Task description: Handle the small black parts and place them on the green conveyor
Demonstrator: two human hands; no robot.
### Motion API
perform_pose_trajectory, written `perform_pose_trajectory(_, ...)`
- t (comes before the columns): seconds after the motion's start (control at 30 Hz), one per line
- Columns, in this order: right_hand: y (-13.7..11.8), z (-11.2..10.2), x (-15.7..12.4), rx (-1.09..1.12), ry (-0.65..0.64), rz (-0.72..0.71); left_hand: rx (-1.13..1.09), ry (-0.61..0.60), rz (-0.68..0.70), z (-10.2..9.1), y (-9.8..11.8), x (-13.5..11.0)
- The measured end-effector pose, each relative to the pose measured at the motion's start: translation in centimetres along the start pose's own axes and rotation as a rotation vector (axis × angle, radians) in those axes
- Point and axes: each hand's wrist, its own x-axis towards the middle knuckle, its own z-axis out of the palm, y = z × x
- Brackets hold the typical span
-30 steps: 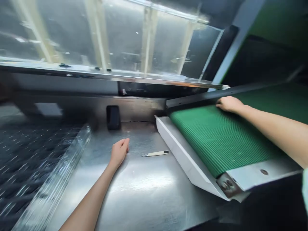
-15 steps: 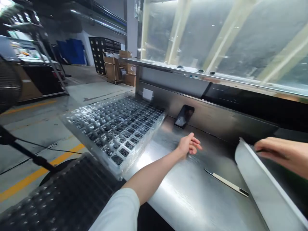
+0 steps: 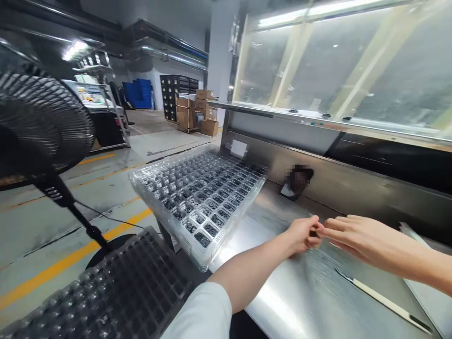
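pale-handled knife (image 3: 381,298) lies slantwise, tip leftward and away

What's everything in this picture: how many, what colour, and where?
Filled tray: one on top, clear with dark parts, left of centre
Lower tray: one, dark, bottom left
Table: one, silver, lower right
Tool: one, cream and black, on table
Blurred item: one, dark, table's back
Card: one, white, behind filled tray
Panel: one, grey, upper right
Fan: one, black, left
Boxes: several, brown, background
Bins: many, black, beside boxes
Stack: one, blue, background
Sleeve: one, pale, bottom centre
Left hand: one, bare, over table
Right hand: one, bare, beside left
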Motion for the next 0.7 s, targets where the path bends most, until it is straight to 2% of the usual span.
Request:
perform_pose_trajectory(0.03, -0.3, -1.3, -0.6, -0.032, -0.048, -0.004, 0.034, 0.053, 0.028, 0.1, 0.2, -0.5)
perform_pose_trajectory(0.1, -1.1, -4.7, -2.5, -0.101, -0.136, 0.034, 0.077, 0.074, 0.053, 0.4, 0.4, -1.3)
perform_pose_trajectory(0.2, -1.4, -10.7, -7.2, -0.199, -0.147, 0.225, 0.151, 0.048, 0.080, 0.6, 0.0, -1.4)
perform_pose_trajectory(0.27, -1.1, -14.4, -12.2, -0.264, -0.152, 0.455, 0.200, -0.005, 0.093, 0.3, -0.4, -0.6)
perform_pose_trajectory(0.33, -1.1, -17.8, -18.5, -0.328, -0.194, 0.751, 0.241, -0.036, 0.117, -0.1, -1.1, 0.6)
perform_pose_trajectory(0.43, -2.7, -22.2, -28.6, -0.386, -0.271, 1.235, 0.354, 0.053, 0.262, -0.8, -2.1, 1.5)
perform_pose_trajectory(0.5, -4.5, -24.4, -34.6, -0.387, -0.293, 1.549, 0.403, 0.060, 0.290, -1.1, -2.7, 1.4)
perform_pose_trajectory(0.57, -6.2, -25.7, -39.5, -0.366, -0.275, 1.810, 0.444, 0.053, 0.296, -1.0, -3.1, 1.1)
perform_pose_trajectory(0.63, -7.6, -26.2, -43.1, -0.297, -0.246, 1.959, 0.486, 0.054, 0.303, -0.8, -3.2, 0.8)
perform_pose_trajectory(0.7, -8.6, -26.1, -45.7, -0.220, -0.228, 2.005, 0.533, 0.056, 0.312, -0.6, -3.3, 0.7)
